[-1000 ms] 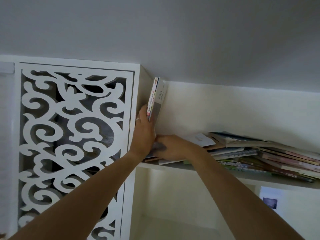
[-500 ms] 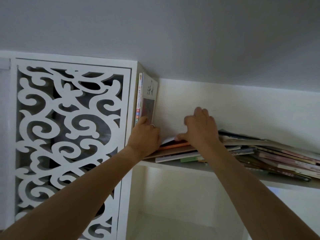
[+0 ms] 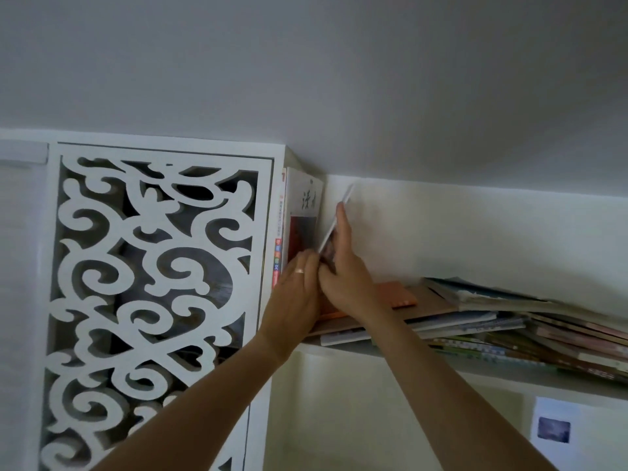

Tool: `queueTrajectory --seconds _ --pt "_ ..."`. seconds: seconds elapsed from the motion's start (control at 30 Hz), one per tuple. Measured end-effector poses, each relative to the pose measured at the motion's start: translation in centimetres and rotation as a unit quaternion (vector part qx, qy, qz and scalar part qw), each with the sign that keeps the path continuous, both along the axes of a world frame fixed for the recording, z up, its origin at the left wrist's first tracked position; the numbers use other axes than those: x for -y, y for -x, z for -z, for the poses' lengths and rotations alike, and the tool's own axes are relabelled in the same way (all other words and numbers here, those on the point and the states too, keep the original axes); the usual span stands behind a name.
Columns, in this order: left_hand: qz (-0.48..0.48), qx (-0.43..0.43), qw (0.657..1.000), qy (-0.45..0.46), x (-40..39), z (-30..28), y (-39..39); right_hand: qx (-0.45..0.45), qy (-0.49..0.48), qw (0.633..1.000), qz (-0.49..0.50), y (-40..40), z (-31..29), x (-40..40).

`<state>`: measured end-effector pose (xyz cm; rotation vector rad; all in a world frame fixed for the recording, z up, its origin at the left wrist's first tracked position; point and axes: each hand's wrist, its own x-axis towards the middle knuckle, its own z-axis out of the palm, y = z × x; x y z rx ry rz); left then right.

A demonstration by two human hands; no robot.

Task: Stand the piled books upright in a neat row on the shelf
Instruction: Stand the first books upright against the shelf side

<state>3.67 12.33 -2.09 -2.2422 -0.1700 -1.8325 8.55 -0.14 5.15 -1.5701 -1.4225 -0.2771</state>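
Observation:
A white-covered book (image 3: 300, 212) stands upright against the shelf's left wall, with a second spine just left of it. My left hand (image 3: 299, 294) rests against the foot of this upright book, fingers curled. My right hand (image 3: 343, 266) grips a thin white book (image 3: 334, 219), lifted edge-on and tilted right, beside the standing ones. To the right lies the flat pile of books (image 3: 475, 317), an orange one (image 3: 397, 294) on top at its left end. The pile rests on the white shelf board (image 3: 492, 372).
A white carved lattice panel (image 3: 153, 283) forms the cabinet side at left. The ceiling is close above the shelf. Below the board is an open white compartment with a small picture card (image 3: 554, 430) at right.
My right hand has raised the thin white book off the pile and swung it toward upright. My left hand has stayed at the base of the standing book.

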Motion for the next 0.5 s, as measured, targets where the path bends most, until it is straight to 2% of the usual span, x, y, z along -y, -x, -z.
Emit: queueTrajectory --seconds 0.1,0.23,0.37,0.43,0.5 --pt "-0.07 0.072 0.99 -0.099 -0.7 1.0 -0.3 -0.02 0.026 0.999 -0.043 0.5 0.0 -1.1" --pt "-0.089 0.055 0.992 -0.073 -1.9 1.3 1.4 -0.085 0.02 0.996 -0.031 1.2 0.9 -2.9" --pt "-0.056 0.035 0.996 -0.06 -1.6 1.1 1.9 -0.136 0.038 0.988 -0.067 0.9 1.8 -3.8" --pt "-0.03 0.055 0.997 -0.048 -0.9 0.9 1.7 -0.131 0.054 0.985 -0.094 0.8 1.8 -3.4" --pt "0.036 0.095 0.994 -0.035 -0.3 0.6 1.2 -0.111 0.053 0.987 -0.107 0.6 1.1 -3.0"
